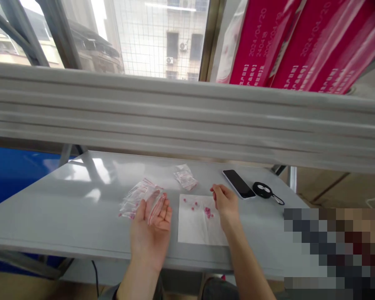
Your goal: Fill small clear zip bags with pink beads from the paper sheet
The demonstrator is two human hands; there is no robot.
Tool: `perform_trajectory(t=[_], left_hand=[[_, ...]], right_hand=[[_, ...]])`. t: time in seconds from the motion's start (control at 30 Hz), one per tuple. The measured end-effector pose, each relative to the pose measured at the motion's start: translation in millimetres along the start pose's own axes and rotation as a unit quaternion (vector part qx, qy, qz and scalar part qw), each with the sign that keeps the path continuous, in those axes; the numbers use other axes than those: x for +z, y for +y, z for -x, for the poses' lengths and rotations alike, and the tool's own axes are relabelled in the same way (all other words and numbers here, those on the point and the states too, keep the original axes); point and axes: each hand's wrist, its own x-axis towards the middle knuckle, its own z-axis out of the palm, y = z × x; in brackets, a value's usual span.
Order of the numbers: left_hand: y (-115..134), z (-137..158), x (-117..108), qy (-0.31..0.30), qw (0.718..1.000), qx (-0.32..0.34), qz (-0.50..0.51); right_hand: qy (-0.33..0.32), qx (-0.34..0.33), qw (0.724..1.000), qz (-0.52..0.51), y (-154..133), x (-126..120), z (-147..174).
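clear, thin plastic bag (pixel 153 203) rests in left hand (pixel 152 235).

Seemingly a workroom: grey workbench (pixel 87 216), shelf (pixel 175 118) above, magenta packages (pixel 259 50) printed with dates.

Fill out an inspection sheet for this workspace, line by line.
Surface: pale table, sunlight patches at far left.
Job's things: white sheet bearing small pink pieces; larger bag pile by the left hand; smaller bag pile behind the sheet.
Clutter: phone and black round item, right of the sheet.
Hands: left, palm up, holds a clear bag; right hand, fingers curled, at the sheet's right edge, contents not visible.
Cables: black cable below the table.
Surroundings: shelf, pink packages, window; lower right pixelated.
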Motion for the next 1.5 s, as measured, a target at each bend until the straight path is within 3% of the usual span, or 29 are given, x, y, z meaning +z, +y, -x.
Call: perform_trajectory(t=[0.13,0.27,0.5,0.67,0.77,0.83,0.93,1.07,1.17,1.3,1.4,1.5], left_hand=[[2.0,2.0,1.5,-0.022,1.0,-0.005,0.008],[-2.4,2.8,1.0,0.008,1.0,-0.015,0.003],[-18.3,-2.8,-5.9,0.018,1.0,-0.022,-0.008],[-26.5,-1.7,-8.4,-0.013,1.0,-0.015,0.009],[-25.6,-7.8,-8.2,-0.043,0.998,0.011,-0.052],[-21.0,-19.3,-2.1,-0.075,0.982,0.049,-0.165],[-13.5,-48.9,19.6,-0.121,0.921,0.092,-0.359],[-15.8,-95.5,54.5,-0.134,0.856,0.123,-0.483],[-14.1,-110.3,65.1,-0.124,0.792,0.188,-0.567],[24.2,-88.7,48.1,-0.143,0.704,0.297,-0.629],[70.0,-68.3,20.2,-0.161,0.638,0.324,-0.68],[99.6,-66.5,-5.4,-0.14,0.451,0.354,-0.807]], right_hand=[[-0.007,-0.029,0.997,0.076,11.8,-0.2,-1.7],[-0.025,-0.037,0.992,0.114,18.3,-0.4,0.6],[-0.026,-0.033,0.995,0.086,14.6,-1.7,3.5],[-0.018,-0.053,0.997,0.061,6.5,-2.5,7.0],[-0.012,-0.081,0.995,0.047,-1.0,-7.9,10.6],[-0.008,-0.095,0.995,0.035,-4.9,-14.4,12.0],[-0.011,-0.084,0.996,-0.022,-6.5,-26.6,10.5],[-0.013,-0.051,0.994,-0.096,-4.6,-40.8,6.0],[-0.01,-0.05,0.992,-0.113,-5.7,-47.9,6.2],[-0.023,-0.036,0.981,-0.19,-10.8,-56.8,9.8],[-0.032,-0.017,0.96,-0.278,-12.6,-66.4,9.1],[-0.01,-0.027,0.959,-0.283,-9.5,-75.5,6.5]])
